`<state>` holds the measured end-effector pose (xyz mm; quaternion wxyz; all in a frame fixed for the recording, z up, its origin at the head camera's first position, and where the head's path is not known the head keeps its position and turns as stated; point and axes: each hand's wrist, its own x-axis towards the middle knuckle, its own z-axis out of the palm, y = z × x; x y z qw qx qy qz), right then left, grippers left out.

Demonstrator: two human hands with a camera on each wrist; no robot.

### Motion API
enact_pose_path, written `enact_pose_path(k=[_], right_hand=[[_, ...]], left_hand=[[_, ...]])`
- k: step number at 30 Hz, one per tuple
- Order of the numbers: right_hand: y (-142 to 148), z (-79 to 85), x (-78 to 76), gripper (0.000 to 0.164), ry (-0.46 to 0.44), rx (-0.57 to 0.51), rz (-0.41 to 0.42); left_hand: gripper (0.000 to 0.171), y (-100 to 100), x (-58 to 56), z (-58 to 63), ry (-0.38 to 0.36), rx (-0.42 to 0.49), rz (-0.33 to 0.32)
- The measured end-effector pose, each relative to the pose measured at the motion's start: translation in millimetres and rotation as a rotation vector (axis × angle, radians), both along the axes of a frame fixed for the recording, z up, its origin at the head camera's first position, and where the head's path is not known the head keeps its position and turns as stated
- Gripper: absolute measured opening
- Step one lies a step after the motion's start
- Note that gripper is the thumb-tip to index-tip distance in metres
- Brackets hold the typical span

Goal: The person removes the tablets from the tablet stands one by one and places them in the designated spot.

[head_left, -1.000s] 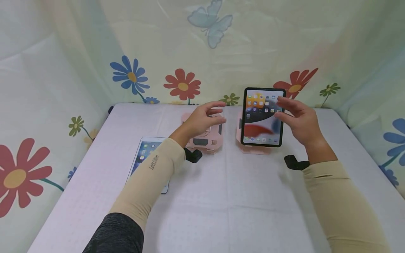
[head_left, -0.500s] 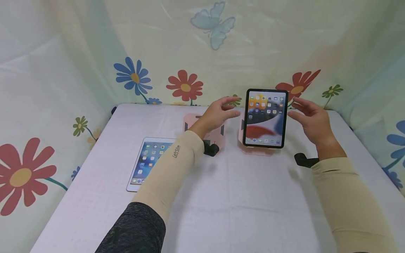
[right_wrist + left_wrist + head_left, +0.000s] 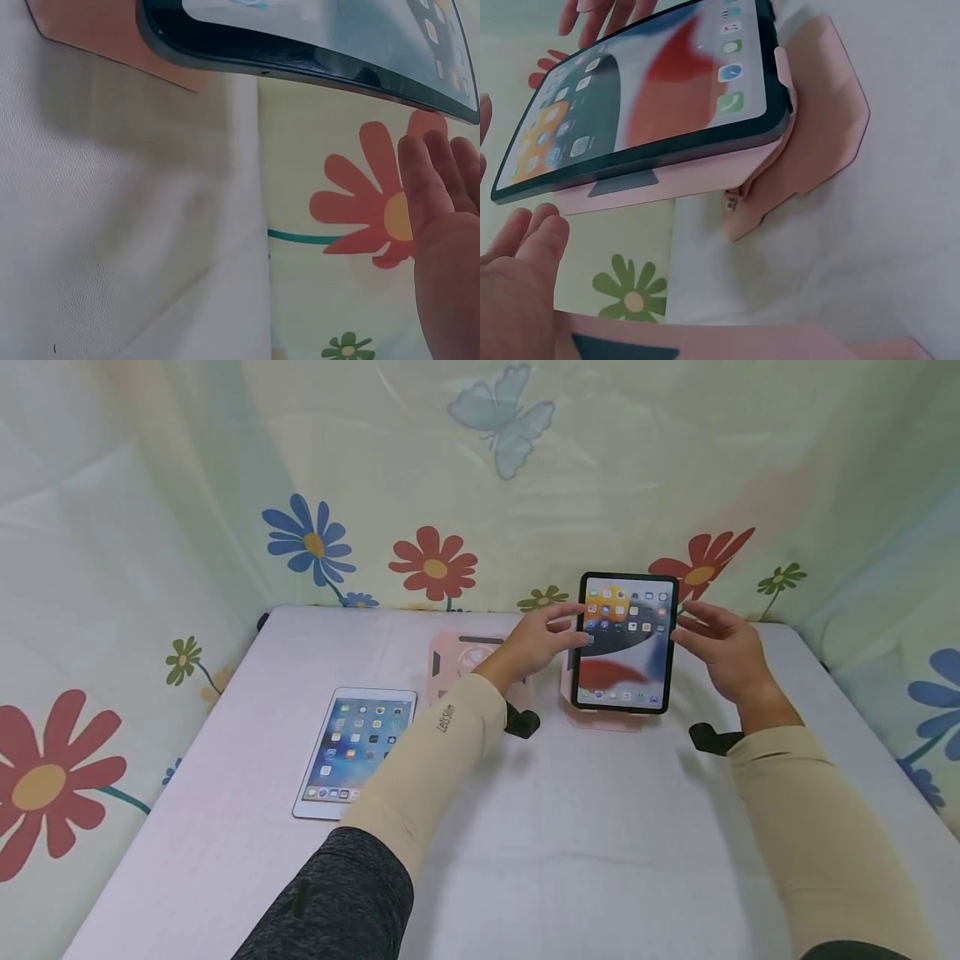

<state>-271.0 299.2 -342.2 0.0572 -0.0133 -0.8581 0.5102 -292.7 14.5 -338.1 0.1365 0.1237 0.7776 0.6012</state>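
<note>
A black-framed tablet with its screen lit leans tilted up on a pink stand, facing me. My left hand is at the tablet's left edge, its thumb overlapping the screen edge in the head view. In the left wrist view, visible fingertips of the left hand lie close beside the tablet's edge, not curled round it. On the other side, my right hand has loosely bent fingers by the right edge. The right wrist view shows the fingers of this hand just off the tablet; contact is unclear.
A second pink stand lies flat, partly hidden by my left hand and forearm. Nearer, a white-framed tablet with a lit screen lies on the white-covered table. A flowered curtain hangs behind the table.
My left hand has moved right, from over the flat pink stand to the upright tablet's left edge. My right hand moved off the screen's front to the right edge.
</note>
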Motion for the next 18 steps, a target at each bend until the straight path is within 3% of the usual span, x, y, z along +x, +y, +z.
enact_pose_path(k=[10, 12, 18], right_hand=[[-1.3, -5.9, -7.9, 0.06, 0.013, -0.038, 0.045], [-0.6, -10.3, -11.3, 0.058, 0.022, -0.119, 0.051], [-5.1, -11.4, -13.9, 0.06, 0.011, -0.2, 0.076]], left_hand=[[0.049, 7.9, -2.9, -2.7, 0.003, -0.035, -0.005], [0.05, 9.4, -4.3, -2.9, -0.003, -0.034, -0.005], [0.053, 14.4, -9.1, -4.6, 0.01, -0.044, -0.015]])
